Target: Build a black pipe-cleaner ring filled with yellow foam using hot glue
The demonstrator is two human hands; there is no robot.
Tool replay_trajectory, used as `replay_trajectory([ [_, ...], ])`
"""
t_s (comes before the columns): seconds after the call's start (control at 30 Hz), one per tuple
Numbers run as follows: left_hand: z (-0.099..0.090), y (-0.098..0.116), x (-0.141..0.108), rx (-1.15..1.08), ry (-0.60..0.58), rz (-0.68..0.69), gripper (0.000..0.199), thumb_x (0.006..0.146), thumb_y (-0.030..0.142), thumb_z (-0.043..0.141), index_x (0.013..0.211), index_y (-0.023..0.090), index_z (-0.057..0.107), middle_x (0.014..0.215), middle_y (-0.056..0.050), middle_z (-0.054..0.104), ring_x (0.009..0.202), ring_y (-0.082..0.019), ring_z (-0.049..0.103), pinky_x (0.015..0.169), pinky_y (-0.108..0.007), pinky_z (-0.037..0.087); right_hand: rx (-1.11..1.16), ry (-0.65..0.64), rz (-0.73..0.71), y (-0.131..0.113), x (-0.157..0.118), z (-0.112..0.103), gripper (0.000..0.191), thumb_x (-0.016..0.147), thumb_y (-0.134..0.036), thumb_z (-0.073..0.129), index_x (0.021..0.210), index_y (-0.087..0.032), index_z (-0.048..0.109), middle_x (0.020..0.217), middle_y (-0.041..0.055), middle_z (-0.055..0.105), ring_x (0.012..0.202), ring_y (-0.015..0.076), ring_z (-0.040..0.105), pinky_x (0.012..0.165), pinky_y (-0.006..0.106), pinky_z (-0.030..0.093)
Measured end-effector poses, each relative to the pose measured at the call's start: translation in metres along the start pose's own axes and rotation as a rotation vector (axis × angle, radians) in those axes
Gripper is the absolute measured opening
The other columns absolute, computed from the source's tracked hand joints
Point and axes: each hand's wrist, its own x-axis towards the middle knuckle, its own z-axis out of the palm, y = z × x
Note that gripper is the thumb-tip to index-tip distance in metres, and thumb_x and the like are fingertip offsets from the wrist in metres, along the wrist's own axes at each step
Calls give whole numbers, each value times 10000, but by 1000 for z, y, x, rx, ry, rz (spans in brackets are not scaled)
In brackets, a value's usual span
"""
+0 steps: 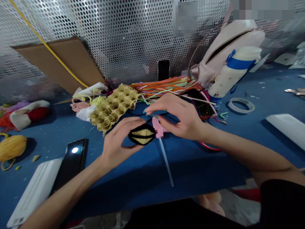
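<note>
My left hand (119, 138) curls its thumb and fingers around a small round piece (143, 132), yellowish inside, with a fuzzy black rim and a black band across its middle. My right hand (177, 116) is bent in a pinch just above and right of that piece. A thin dark strand runs close to its fingertips; whether they grip it I cannot make out. Below the right thumb lies a pink glue gun (157, 128), partly covered by the hand. A clear glue stick (166, 162) sticks out of it toward me.
Behind my hands are an egg carton (114, 106) and a heap of colourful pipe cleaners (164, 87). A phone (71, 159) and a white case (35, 190) lie left, near yellow yarn (13, 148). Rightward are a tape roll (241, 105), a bottle (232, 76) and a pale bag (226, 44).
</note>
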Motion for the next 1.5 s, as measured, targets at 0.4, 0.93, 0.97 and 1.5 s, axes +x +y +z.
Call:
replay_trajectory([
  [0.4,10,-14,5,-94,-199,-231,421,800,338,861,1179,224,718,1077,-49,778,944,-215,742,822,-309,609,-53,-144,-69,5,-5,12,179,1068,-146,489,1139,-205,643,1015,40,749,991,179,677,887,324,520],
  [0.93,10,-17,3,-196,-337,-387,349,765,343,865,1050,177,749,883,-38,747,738,-169,670,644,-271,552,11,-252,-12,13,-13,26,179,1073,-182,493,1170,-195,644,1043,63,742,1021,193,654,911,344,508],
  [0.97,10,-17,3,-206,-339,-396,349,764,346,865,1045,176,748,877,-36,744,726,-166,666,637,-269,551,13,-253,-9,13,-13,26,180,1073,-183,494,1172,-194,644,1046,64,743,1023,194,654,913,348,508],
  [1.5,11,-18,4,-206,-368,-416,342,742,352,863,1026,196,756,916,-35,770,755,-180,689,641,-275,554,-209,-276,-227,17,-18,28,266,1088,-178,432,1279,-168,617,1083,83,768,1053,209,678,911,356,483],
])
